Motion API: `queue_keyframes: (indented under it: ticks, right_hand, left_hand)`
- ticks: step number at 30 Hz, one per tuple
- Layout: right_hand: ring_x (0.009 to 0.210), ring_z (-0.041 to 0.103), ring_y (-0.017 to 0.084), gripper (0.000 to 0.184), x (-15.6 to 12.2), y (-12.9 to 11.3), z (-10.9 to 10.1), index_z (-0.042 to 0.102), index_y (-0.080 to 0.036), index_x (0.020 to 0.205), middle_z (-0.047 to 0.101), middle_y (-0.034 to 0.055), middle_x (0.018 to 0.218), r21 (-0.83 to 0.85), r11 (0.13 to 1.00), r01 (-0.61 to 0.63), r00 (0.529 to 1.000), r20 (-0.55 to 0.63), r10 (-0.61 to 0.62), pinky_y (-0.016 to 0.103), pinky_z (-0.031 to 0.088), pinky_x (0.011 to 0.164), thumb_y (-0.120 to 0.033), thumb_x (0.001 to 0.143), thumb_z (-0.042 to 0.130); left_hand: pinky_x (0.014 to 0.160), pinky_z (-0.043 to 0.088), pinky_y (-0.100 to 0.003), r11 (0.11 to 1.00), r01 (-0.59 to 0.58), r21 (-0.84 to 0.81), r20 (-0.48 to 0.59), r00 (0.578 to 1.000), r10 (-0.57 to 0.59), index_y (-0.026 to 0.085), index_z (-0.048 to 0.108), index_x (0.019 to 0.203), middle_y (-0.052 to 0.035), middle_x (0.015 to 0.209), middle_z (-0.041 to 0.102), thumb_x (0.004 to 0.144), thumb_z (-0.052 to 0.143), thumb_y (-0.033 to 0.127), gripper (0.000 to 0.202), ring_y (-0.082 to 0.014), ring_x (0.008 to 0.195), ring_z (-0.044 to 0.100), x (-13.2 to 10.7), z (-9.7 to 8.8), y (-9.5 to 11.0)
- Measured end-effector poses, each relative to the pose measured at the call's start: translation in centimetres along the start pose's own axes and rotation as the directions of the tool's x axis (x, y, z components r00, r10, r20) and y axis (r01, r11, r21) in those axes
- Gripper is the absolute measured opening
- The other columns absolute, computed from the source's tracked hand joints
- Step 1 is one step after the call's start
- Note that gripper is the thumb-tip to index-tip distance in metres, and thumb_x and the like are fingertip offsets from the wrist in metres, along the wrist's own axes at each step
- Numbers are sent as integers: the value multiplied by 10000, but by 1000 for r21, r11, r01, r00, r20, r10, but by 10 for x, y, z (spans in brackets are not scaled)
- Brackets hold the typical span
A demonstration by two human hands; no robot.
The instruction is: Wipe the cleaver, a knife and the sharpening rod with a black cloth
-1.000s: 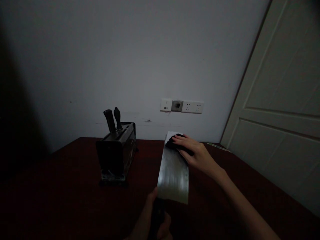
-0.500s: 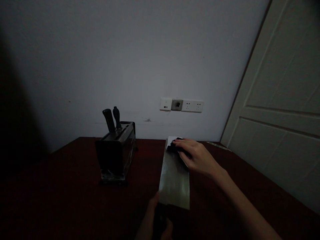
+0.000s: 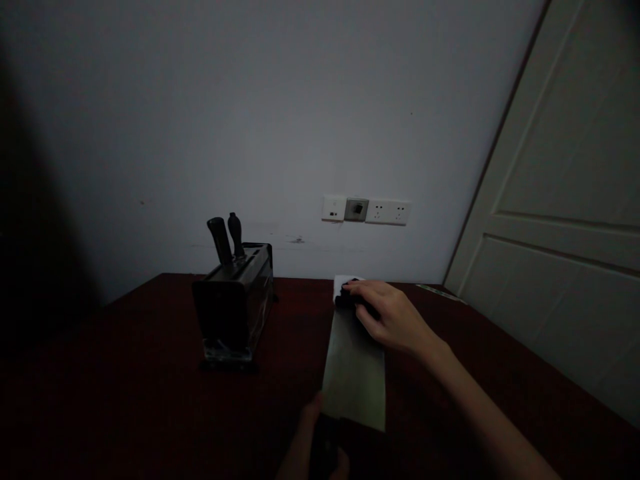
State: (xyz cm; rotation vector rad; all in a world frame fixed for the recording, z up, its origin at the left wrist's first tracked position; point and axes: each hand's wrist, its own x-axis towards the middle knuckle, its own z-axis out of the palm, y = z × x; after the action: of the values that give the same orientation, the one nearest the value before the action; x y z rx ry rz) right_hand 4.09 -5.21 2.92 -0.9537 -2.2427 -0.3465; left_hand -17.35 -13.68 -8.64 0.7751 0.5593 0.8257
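My left hand [image 3: 313,447] grips the dark handle of a broad cleaver [image 3: 354,370] at the bottom of the view. Its steel blade points away from me over a dark red table [image 3: 125,393]. My right hand [image 3: 387,315] rests at the far end of the blade, fingers pressed on a small dark cloth or pad [image 3: 346,298] there. A bit of white [image 3: 341,283] shows under that pad; I cannot make out what it is.
A black knife block [image 3: 233,303] with two dark handles sticking up stands on the table to the left of the cleaver. Wall sockets [image 3: 366,210] sit on the grey wall behind. A pale door [image 3: 565,220] fills the right side. The room is dim.
The cleaver has slid toward me and a little to the right, with my left hand dropping lower in view. My right hand stays at the blade's far end.
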Motion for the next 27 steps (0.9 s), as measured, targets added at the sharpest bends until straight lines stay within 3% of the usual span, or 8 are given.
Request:
queue_keyframes:
  ticks: [4,10,13,15,20,24,27]
  right_hand:
    - [983,601,231,298,0,-2,-3,605,-157,1015,664,124,1047,5,1000,15,1000,-9,-15,411,477,861,-135,748,475]
    - [952,603,196,303,2,-17,-9,620,-204,951,682,53,965,214,972,94,994,38,-105,379,470,836,-123,691,488]
    - [1052,560,209,345,4,-18,-8,604,-219,1023,647,59,1092,232,963,134,990,5,-139,418,436,898,-134,702,511]
    - [1135,505,225,390,4,-15,-5,576,-226,1109,593,71,1203,178,975,132,991,-27,-129,453,403,937,-154,729,528]
    - [1170,469,237,368,5,-8,-3,559,-235,1172,568,69,1254,78,996,45,998,-55,-40,486,394,933,-182,811,512]
    - [1106,515,220,323,5,-15,-10,616,-215,1107,631,58,1169,138,988,68,997,18,-71,440,425,905,-160,802,525]
    - [1098,515,211,325,5,-26,-14,638,-209,1084,637,49,1161,200,974,105,984,122,-131,411,434,900,-149,778,547]
  left_hand:
    - [413,314,-186,998,47,-30,37,998,-46,201,592,706,26,463,471,726,570,325,127,-109,414,426,10,-1,-12]
    - [338,177,-166,993,86,-85,120,990,-76,171,421,410,59,301,266,777,459,576,547,-56,261,226,24,9,-18]
    - [318,98,-167,987,116,-115,248,965,-85,178,303,316,48,260,217,750,415,674,668,-52,238,195,22,17,-11]
    - [316,46,-177,981,156,-117,321,941,-111,187,254,283,36,233,193,752,364,706,709,-50,229,174,20,20,-8]
    - [306,15,-191,978,176,-109,303,943,-137,189,251,249,25,218,195,735,333,745,743,-46,213,181,20,22,-9]
    - [285,-4,-188,970,207,-124,398,906,-143,186,283,268,35,211,214,669,442,751,712,-40,201,171,22,25,-6]
    - [274,-2,-177,959,211,-190,516,852,-85,178,296,301,40,205,235,648,526,709,675,-40,193,159,24,26,-2]
